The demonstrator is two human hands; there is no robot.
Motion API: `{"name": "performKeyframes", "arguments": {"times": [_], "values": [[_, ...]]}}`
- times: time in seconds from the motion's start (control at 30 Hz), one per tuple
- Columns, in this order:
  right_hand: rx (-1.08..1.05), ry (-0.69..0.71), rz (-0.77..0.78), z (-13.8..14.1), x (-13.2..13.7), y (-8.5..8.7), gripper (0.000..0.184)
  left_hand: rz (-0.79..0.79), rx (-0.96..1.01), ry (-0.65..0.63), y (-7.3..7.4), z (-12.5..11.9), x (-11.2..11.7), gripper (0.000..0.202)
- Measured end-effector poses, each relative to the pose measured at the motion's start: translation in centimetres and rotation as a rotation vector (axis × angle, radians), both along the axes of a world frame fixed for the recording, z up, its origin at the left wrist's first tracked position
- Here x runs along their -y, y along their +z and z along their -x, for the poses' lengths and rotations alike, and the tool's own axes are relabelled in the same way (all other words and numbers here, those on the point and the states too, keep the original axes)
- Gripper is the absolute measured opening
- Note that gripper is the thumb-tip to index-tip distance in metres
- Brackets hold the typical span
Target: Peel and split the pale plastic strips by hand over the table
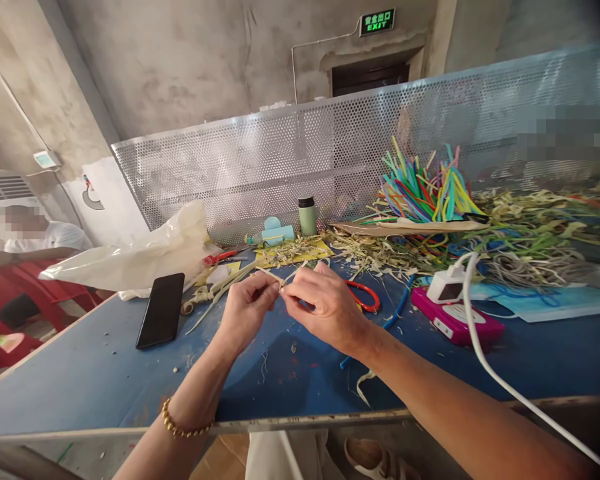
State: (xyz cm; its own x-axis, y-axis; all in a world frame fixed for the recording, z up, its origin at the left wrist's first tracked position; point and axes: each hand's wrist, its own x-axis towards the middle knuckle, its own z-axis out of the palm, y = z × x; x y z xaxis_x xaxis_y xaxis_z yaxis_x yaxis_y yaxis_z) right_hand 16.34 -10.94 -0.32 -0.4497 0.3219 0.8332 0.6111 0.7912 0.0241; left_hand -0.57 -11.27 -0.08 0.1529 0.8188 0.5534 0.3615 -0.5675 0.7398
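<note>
Over the middle of the blue table (267,380), my left hand (245,307) and my right hand (325,307) meet fingertip to fingertip. Each is closed in a pinch on pale plant-fibre strips (269,273), whose thin ends stick out above the fingers. The exact join is hidden by the fingertips. Just beyond my right hand lies a red looped handle (373,298), partly covered by that hand. To the left of my left hand, a knotted bundle of pale strips (203,293) rests on the table.
A black phone (161,310) lies at left near a plastic bag (175,233). Red-handled scissors (220,257) and a green bottle (307,217) are behind. Right: colourful pipe cleaners (427,190), fibre scraps (525,220), a magenta box (457,320) and a white cable (485,357).
</note>
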Motion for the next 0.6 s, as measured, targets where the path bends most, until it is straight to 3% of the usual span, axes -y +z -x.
{"name": "performKeyframes", "arguments": {"times": [0.2,0.4,0.53,0.6], "values": [[0.047,0.021,-0.077,0.1,0.0,-0.1,0.029,0.06,0.066,-0.021,-0.2,0.0,-0.1,0.027],[0.057,0.069,-0.039,0.1,0.0,0.0,0.029,0.112,0.12,-0.039,-0.7,0.2,-0.5,0.026],[0.063,0.18,0.044,-0.7,0.2,0.8,0.026,0.163,0.216,-0.169,-0.6,0.4,-0.7,0.027],[-0.079,0.197,0.101,-1.4,0.0,1.5,0.027,0.228,0.218,-0.267,-0.5,0.4,-0.6,0.029]]}}
